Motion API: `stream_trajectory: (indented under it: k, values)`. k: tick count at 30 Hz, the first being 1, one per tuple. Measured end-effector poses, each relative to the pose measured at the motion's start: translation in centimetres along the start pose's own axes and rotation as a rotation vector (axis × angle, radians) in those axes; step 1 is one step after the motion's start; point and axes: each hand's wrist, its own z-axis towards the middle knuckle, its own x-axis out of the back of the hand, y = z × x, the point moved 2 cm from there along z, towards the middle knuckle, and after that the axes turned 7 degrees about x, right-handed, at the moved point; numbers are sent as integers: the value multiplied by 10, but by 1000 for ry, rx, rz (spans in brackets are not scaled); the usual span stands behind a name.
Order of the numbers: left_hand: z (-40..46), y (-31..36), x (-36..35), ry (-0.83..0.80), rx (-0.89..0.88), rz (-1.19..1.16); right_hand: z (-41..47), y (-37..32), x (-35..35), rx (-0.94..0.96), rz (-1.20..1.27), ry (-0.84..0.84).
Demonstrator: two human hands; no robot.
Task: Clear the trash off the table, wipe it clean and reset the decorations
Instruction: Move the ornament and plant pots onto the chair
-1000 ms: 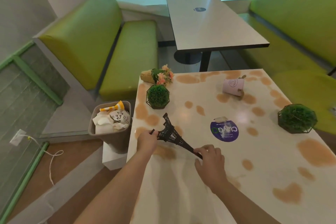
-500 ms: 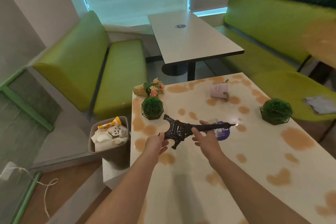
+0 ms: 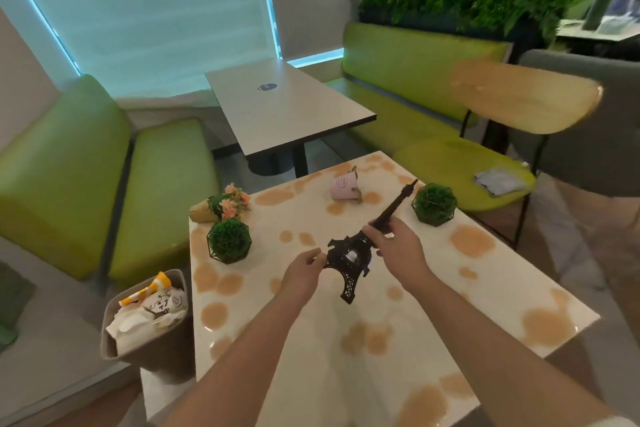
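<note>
A bin full of trash stands left of the counter. Above the counter, the left hand pinches the base of a black tower model; the right hand grips its tilted shaft.
</note>
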Motion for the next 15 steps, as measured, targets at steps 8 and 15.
stream_trajectory:
  k: [8, 15]
  values:
    - [12, 62, -105, -10, -208, 288, 42, -8, 112, 80, -113, 42]
    - [-12, 141, -225, -218, -388, 248, 84, 2, 231, 146, -211, -1]
